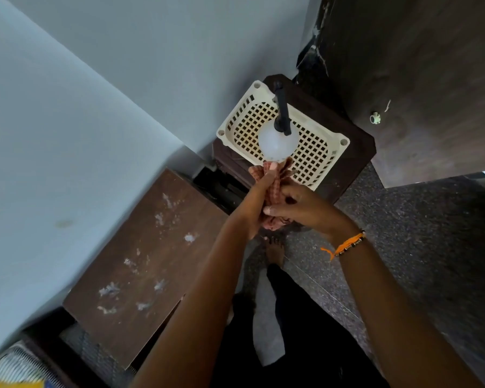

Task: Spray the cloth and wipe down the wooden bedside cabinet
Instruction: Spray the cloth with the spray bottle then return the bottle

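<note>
Two hands meet at the centre of the view and both grip one orange checked cloth [272,189], bunched between them. The left hand [254,204] wraps its fingers around the cloth from 9 o'clock; the right hand [300,204] pinches it from 3 o'clock. The cloth is soft and light, so I judge it will fold and slip easily; it is better to take it in a full fist at the middle of the bunch.

One white translucent spray bottle with a black trigger head [277,135] stands just at 12 o'clock from the cloth, inside one cream plastic lattice basket [314,152]. The bottle looks light but smooth; the black neck is the safe place to hold it.

One dark brown wooden bedside cabinet [140,261] lies at 8 o'clock, with several pale dusty spots on its top. One dark stool [356,152] carries the basket.
</note>
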